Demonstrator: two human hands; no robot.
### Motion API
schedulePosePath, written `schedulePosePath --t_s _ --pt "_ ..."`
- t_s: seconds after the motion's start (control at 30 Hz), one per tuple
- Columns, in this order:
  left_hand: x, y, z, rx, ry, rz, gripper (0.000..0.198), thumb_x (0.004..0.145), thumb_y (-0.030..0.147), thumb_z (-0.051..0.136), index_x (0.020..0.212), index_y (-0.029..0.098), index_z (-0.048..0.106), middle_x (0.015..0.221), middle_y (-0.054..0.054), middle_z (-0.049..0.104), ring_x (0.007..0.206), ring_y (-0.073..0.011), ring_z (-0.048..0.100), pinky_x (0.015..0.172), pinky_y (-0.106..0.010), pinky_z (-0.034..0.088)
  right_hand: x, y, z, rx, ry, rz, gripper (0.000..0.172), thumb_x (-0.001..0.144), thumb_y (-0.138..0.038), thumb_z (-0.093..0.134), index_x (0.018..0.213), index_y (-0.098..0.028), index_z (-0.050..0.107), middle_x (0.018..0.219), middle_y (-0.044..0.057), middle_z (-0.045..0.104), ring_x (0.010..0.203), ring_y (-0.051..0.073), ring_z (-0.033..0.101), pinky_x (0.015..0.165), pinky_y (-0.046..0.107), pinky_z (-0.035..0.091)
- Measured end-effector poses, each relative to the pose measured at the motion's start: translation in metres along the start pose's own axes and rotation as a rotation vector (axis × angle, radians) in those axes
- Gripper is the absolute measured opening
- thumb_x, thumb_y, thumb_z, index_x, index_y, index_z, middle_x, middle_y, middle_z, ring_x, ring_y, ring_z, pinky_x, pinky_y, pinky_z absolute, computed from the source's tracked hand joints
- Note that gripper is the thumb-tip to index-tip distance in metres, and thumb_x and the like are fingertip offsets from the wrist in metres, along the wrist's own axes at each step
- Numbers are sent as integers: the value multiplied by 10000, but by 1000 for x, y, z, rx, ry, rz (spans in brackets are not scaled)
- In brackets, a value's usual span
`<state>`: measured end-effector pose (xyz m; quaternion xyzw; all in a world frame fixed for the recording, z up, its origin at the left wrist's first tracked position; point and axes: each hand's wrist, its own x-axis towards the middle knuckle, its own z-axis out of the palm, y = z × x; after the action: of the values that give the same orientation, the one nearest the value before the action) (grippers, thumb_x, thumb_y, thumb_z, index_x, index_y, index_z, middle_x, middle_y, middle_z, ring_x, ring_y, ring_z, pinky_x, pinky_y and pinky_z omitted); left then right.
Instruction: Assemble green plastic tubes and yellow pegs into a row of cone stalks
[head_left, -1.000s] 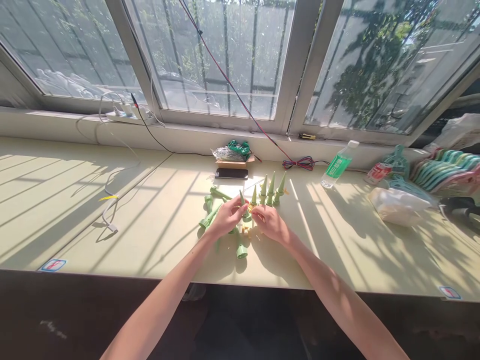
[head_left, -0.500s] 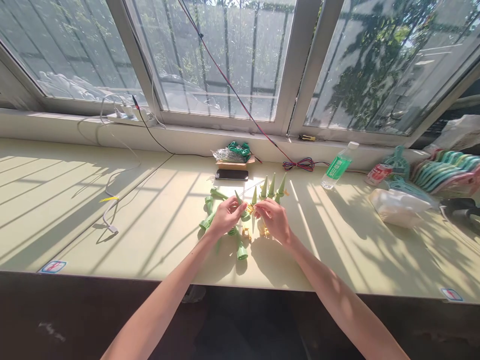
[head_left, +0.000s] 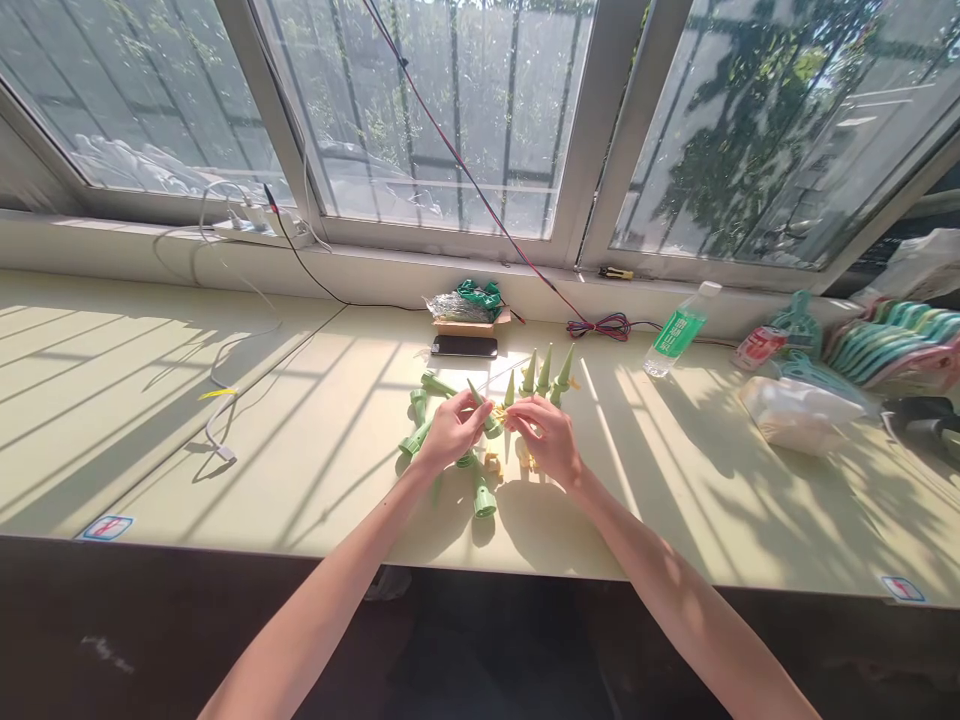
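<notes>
My left hand [head_left: 457,432] is closed around a green plastic watering spike [head_left: 491,428], its pointed tip angled up and away. Close against it, my right hand [head_left: 544,430] pinches a small yellow plastic piece [head_left: 501,411] beside the spike's wide end; whether the two parts touch I cannot tell. Several green spikes stand upright just behind my right hand, among them a tall one [head_left: 544,370]. To the left, more green spikes [head_left: 417,405] lie in a loose group. One green spike [head_left: 484,498] points its wide end toward me. Small yellow pieces [head_left: 493,463] lie between my hands.
A dark phone [head_left: 464,347] lies in front of a small box [head_left: 469,328] with clear and green wrapping. On the right are a water bottle [head_left: 679,330], a red-labelled item [head_left: 759,347], a plastic bag [head_left: 791,412] and stacked hangers [head_left: 885,345]. A white cable [head_left: 217,435] trails at left.
My right hand's fingers have shifted slightly left, bringing the yellow piece nearer the spike's wide end. My left hand stays nearly in place, with the spike tilted a little.
</notes>
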<state>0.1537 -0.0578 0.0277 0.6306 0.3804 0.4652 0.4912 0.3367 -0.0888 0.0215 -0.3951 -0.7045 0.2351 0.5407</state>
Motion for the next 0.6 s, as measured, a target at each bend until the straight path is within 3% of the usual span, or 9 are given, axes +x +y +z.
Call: schedulePosePath --t_s 0.2,0.6 --pt "-1 1 0 -6 -11 12 377 809 514 749 853 173 594 643 32 548 420 -59 447 392 -196 322 0 -2 -1 -96 8 -72 191 970 -331 584 894 -228 725 865 47 698 745 167 641 706 308 546" --pt "-1 3 2 -2 12 33 371 817 507 744 831 167 598 559 55 491 411 -61 420 390 -188 313 0 1 -1 -112 12 -89 201 970 -355 602 895 -221 732 839 47 700 699 168 621 644 294 517"
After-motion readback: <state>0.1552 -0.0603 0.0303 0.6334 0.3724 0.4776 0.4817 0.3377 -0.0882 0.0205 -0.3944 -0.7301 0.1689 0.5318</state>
